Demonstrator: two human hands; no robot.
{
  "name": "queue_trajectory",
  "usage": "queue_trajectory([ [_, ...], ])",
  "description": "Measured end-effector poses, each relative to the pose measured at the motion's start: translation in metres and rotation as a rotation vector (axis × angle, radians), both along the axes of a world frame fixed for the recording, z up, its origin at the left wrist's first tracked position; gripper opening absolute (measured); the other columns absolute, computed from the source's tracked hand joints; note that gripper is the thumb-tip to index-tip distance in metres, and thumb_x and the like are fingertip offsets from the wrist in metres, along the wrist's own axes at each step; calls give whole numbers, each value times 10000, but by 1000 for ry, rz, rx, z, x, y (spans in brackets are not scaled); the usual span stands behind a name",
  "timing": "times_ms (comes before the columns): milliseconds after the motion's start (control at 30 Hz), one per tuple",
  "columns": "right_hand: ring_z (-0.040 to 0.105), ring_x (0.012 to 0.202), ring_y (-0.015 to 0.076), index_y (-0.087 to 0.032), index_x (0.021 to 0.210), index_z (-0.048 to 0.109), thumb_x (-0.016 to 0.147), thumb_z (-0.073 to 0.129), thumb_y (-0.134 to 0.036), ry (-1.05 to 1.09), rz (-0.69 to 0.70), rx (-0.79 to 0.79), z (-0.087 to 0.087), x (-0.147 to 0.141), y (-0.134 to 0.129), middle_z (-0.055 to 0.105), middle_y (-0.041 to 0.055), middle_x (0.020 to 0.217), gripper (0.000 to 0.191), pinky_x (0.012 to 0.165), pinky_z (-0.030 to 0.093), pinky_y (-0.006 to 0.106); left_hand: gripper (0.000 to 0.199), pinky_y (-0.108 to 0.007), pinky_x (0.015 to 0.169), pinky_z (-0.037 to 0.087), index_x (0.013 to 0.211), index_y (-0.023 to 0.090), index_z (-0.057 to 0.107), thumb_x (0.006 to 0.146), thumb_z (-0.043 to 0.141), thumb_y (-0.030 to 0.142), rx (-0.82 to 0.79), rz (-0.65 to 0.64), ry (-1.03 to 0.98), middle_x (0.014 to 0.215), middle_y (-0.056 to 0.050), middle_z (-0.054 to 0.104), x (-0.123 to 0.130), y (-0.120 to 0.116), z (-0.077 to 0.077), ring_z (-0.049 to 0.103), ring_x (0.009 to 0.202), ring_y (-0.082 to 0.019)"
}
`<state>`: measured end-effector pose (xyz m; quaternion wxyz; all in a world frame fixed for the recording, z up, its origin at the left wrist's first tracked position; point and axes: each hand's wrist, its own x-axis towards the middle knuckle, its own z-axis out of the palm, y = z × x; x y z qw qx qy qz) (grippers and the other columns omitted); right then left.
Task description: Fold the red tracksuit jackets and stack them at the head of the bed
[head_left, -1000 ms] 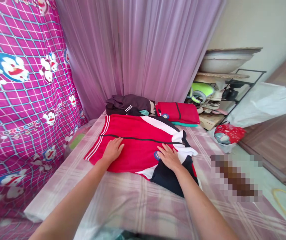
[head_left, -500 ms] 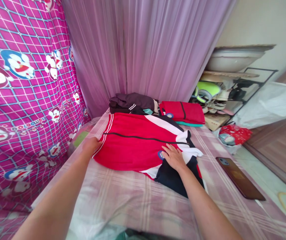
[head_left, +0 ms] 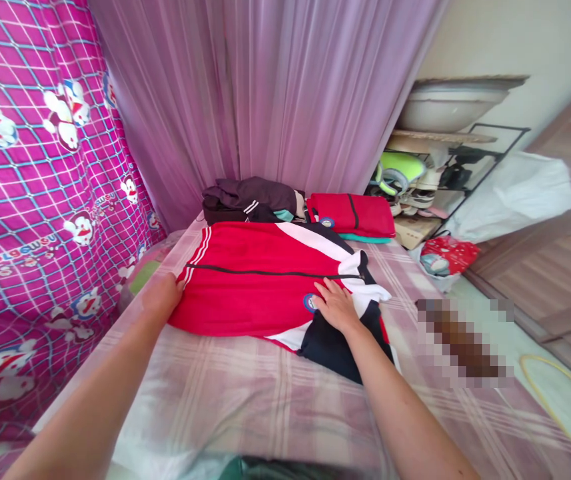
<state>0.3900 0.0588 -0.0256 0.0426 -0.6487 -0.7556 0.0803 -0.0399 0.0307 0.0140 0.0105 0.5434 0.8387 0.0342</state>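
A red jacket with white stripes, a black zip line and a navy and white sleeve lies flat on the checked bed sheet. My left hand is at the jacket's left hem, fingers curled at or under the edge; whether it grips the cloth I cannot tell. My right hand rests flat, fingers apart, on the jacket's right side beside a round blue badge.
Behind the jacket lie a dark folded garment and a folded red one. A blurred-out flat object lies on the bed at right. A rack with a basin and shoes stands at the back right, a purple curtain behind.
My left hand slid from the middle of the jacket out to its left hem. The right hand stayed pressed on the jacket near the badge.
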Motion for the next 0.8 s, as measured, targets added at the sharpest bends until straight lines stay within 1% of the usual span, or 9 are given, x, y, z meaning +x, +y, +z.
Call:
queue_trajectory([
  [133, 318, 1455, 276, -232, 1475, 467, 978, 361, -412, 11, 6, 0, 0, 1, 0, 350, 88, 1591, 539, 1177, 242, 501, 493, -405, 832, 504, 1101, 84, 647, 930, 391, 469, -29, 35, 78, 1127, -239, 688, 6, -2, 3, 653, 1051, -347],
  [233, 321, 1454, 285, -242, 1476, 464, 975, 377, -404, 37, 15, 42, -6, 2, 1, 367, 97, 1581, 534, 1168, 253, 522, 503, -451, 881, 500, 1223, 85, 603, 941, 382, 437, 99, -19, 89, 1220, -230, 653, 20, -4, 4, 636, 1091, -355],
  [300, 337, 1445, 289, -263, 1462, 482, 966, 404, -386, 82, 34, 84, -11, 4, 2, 384, 88, 1573, 517, 1158, 271, 542, 486, -465, 937, 487, 1262, 96, 590, 948, 380, 402, 205, -162, 74, 1270, -208, 637, 39, -6, 2, 621, 1128, -343],
  [367, 379, 1422, 295, -273, 1409, 546, 948, 440, -366, 162, 71, 156, -15, 7, 5, 428, 83, 1546, 482, 1146, 301, 554, 440, -437, 978, 479, 1199, 130, 641, 962, 372, 386, 249, -430, -16, 1230, -160, 675, 63, -7, -3, 629, 1125, -300],
  [467, 516, 1314, 287, -243, 1250, 675, 922, 468, -344, 347, 132, 285, -16, 16, 5, 565, 109, 1423, 401, 1107, 391, 517, 390, -365, 960, 498, 1074, 220, 707, 991, 369, 398, 218, -884, -240, 1089, -63, 745, 103, -15, -14, 669, 1034, -213],
  [533, 595, 1218, 270, -230, 1146, 719, 921, 470, -353, 471, 159, 323, -11, 24, -2, 643, 119, 1313, 357, 1054, 463, 473, 361, -347, 927, 508, 1026, 241, 722, 992, 403, 407, 219, -1039, -334, 1038, -40, 759, 121, -23, -20, 679, 992, -190],
  [667, 634, 1146, 249, -255, 1103, 718, 922, 520, -407, 543, 285, 258, 7, 37, -37, 690, 91, 1218, 309, 1007, 504, 436, 360, -376, 942, 506, 1096, 223, 707, 942, 519, 488, 189, -1140, -394, 1091, -67, 748, 128, -42, -23, 665, 1049, -213],
  [733, 593, 1215, 259, -266, 1210, 675, 898, 571, -421, 487, 378, 217, 13, 42, -59, 650, 90, 1303, 364, 1050, 466, 458, 458, -408, 987, 492, 1225, 217, 648, 900, 573, 532, 162, -1144, -366, 1188, -90, 713, 124, -50, -22, 637, 1128, -241],
  [800, 499, 1326, 287, -263, 1355, 583, 852, 636, -435, 404, 441, 194, 16, 46, -79, 540, 108, 1445, 534, 1091, 418, 490, 536, -419, 1015, 480, 1317, 217, 573, 880, 606, 525, 157, -1113, -319, 1255, -104, 676, 121, -56, -24, 614, 1173, -252],
])
